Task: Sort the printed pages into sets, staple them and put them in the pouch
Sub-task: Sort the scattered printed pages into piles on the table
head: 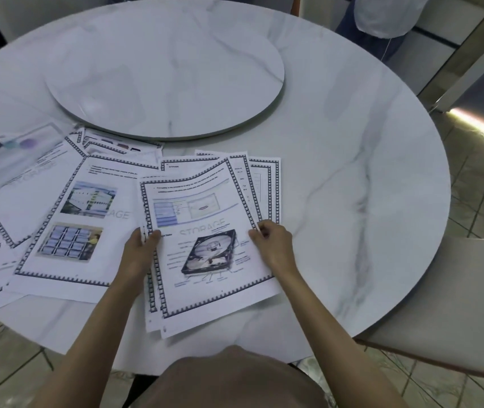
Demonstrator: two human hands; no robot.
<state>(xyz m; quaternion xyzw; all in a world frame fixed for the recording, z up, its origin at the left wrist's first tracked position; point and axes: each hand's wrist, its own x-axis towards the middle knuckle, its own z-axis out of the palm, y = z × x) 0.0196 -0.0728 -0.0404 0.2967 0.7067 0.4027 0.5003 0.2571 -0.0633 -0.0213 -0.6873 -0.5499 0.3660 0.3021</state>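
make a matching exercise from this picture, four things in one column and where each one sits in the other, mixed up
Things
1. hard drive page
2. two-photo page
3. round raised disc
4. white chair

Places
A. middle of the table, beyond the papers
B. off the table's right edge
C. pinched at its side edges by the left hand and right hand
D. flat on the table, left of the left hand

Pairs: 1-C, 2-D, 3-A, 4-B
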